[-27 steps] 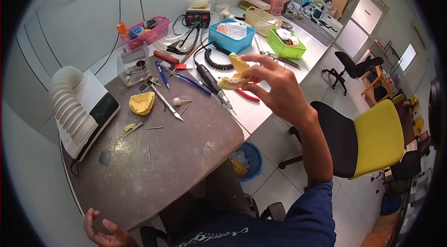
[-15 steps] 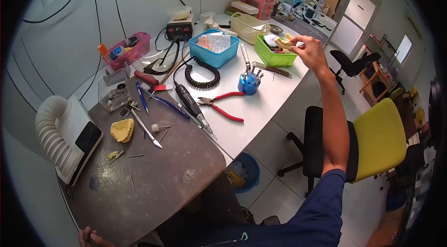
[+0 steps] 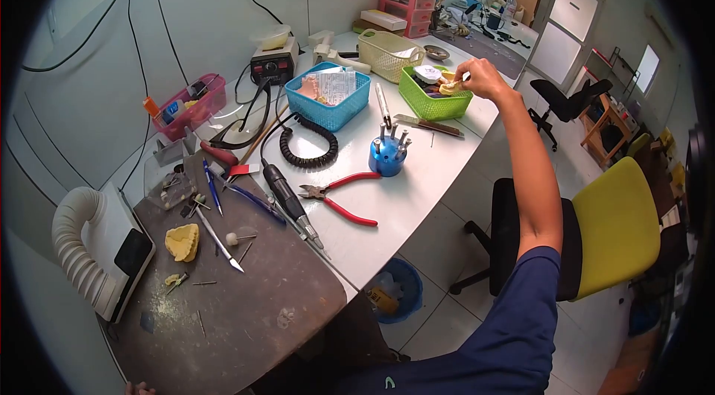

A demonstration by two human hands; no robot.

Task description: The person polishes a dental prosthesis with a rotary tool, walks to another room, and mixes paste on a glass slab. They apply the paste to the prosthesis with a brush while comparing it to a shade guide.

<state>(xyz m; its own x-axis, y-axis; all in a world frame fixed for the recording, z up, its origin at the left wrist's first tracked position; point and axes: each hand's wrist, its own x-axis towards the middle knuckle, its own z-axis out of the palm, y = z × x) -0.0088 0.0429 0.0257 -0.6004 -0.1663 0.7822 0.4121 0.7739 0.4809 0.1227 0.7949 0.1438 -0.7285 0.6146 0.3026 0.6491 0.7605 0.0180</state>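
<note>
My right hand (image 3: 480,78) reaches over the green basket (image 3: 436,106) at the right end of the table, its fingers closed on a yellowish dental cast piece (image 3: 450,87) at the basket's right side. A white round item (image 3: 427,73) lies in the same basket. At the lower left edge only the fingertips of my left hand (image 3: 138,389) show, too little to tell what they do. A yellow dental cast (image 3: 182,242) rests on the dark work surface (image 3: 261,320), with a small yellow piece (image 3: 173,278) below it.
Red-handled cutters (image 3: 339,198), a black rotary handpiece (image 3: 287,194), a blue bur holder (image 3: 388,155), a knife (image 3: 428,125) and a blue basket (image 3: 328,101) occupy the table. A white suction hose (image 3: 71,239) stands left. A yellow-backed chair (image 3: 614,227) is at right.
My right hand has lowered the yellowish piece from above the green basket to its contents. The camera view has shifted slightly, and less of my left hand shows.
</note>
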